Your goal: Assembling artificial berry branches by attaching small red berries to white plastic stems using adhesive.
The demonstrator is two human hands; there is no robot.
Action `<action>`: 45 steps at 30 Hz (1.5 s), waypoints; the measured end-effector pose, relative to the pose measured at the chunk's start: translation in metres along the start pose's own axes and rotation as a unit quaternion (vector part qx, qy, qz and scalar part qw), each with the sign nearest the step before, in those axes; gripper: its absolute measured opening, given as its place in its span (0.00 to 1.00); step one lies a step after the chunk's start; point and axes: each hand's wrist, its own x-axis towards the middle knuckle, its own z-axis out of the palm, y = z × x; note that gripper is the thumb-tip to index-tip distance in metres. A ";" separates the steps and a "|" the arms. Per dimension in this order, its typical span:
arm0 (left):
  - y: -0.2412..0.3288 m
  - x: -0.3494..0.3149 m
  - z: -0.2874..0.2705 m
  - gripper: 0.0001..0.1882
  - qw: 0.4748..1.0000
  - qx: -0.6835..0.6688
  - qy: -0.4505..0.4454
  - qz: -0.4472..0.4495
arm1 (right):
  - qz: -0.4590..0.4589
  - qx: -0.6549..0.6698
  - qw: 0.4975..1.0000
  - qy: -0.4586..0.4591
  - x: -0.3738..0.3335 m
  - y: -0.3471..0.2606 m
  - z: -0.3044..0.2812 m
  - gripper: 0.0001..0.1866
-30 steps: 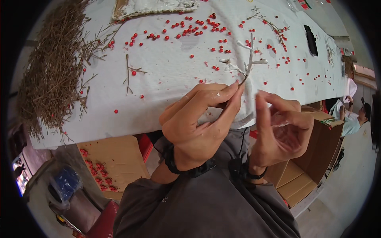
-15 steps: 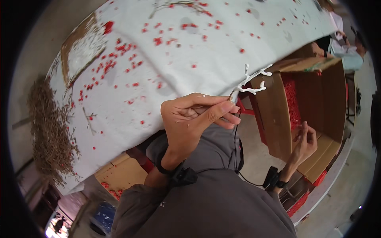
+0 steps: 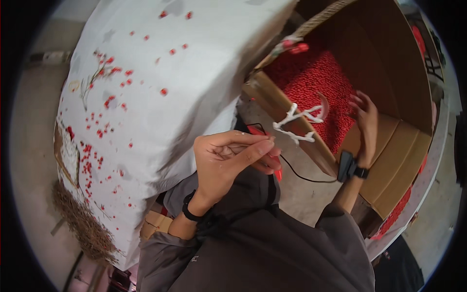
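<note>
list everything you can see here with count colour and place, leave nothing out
carton: one, brown, right
berry heap: one, red, inside the carton
curved piece: one, pale, against the heap in view, kind unclear
coated twig: one, white, held near centre
tablecloth: one, white, left
loose berries: dozens, red, on the tablecloth
coated board: one, white and brown, tablecloth's left edge
twig pile: one, brown, lower left
cable: one, black, centre
floor: one, grey, below the carton
edge items: uncounted, mixed, too blurred
wristbands: two, black, one per wrist
garment: one, dark grey, lower centre
left grip: one, bare, pinching the twig
right grip: one, bare, at the carton
</note>
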 end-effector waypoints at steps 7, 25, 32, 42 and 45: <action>-0.025 0.058 0.019 0.08 0.990 0.125 -0.032 0.052 | 0.232 -0.234 0.924 -0.193 0.045 0.032 0.033 0.44; -0.075 0.157 0.053 0.07 0.751 0.510 0.065 0.414 | 0.026 -0.098 0.948 -0.301 0.040 0.030 0.115 0.33; -0.080 0.159 0.050 0.06 0.768 0.495 0.105 0.391 | 0.156 0.039 0.941 -0.299 0.026 0.002 0.087 0.31; -0.077 0.157 0.051 0.04 0.770 0.561 0.083 0.292 | 0.102 0.013 0.995 0.007 -0.055 -0.092 0.030 0.26; -0.073 0.155 0.052 0.05 0.760 0.599 0.068 0.241 | -0.067 -0.265 0.945 0.179 -0.060 -0.118 0.053 0.26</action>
